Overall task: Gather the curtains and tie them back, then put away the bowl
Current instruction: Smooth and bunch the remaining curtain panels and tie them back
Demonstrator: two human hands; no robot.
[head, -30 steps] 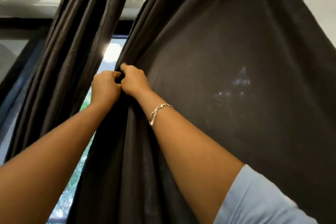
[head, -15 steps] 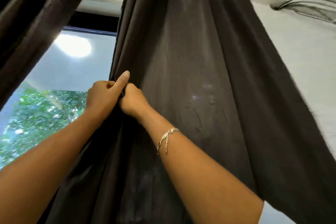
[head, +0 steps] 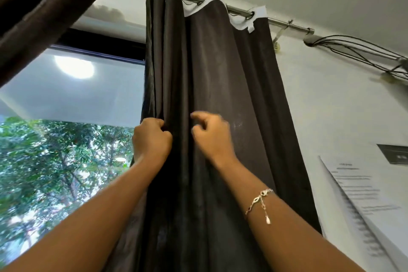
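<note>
The dark brown right curtain [head: 231, 68] hangs from a metal rod [head: 284, 23], with its left edge bunched into narrow folds. My left hand [head: 152, 139] grips those gathered folds at their left side. My right hand [head: 213, 136] is just to the right, in front of the flatter cloth. Its fingers are loosely curled, with a gap between thumb and index, and it holds nothing; it is blurred. A second dark curtain [head: 44, 6] hangs at the upper left. No bowl is in view.
The window [head: 72, 99] to the left shows sky and trees. Black cables [head: 357, 51] run along the white wall at the upper right. A printed paper sheet [head: 357, 194] and a dark wall plate [head: 395, 157] are on the wall to the right.
The right curtain has been drawn to the right into tighter folds, uncovering more window. My right hand has let go of the fabric and moved right, away from my left hand.
</note>
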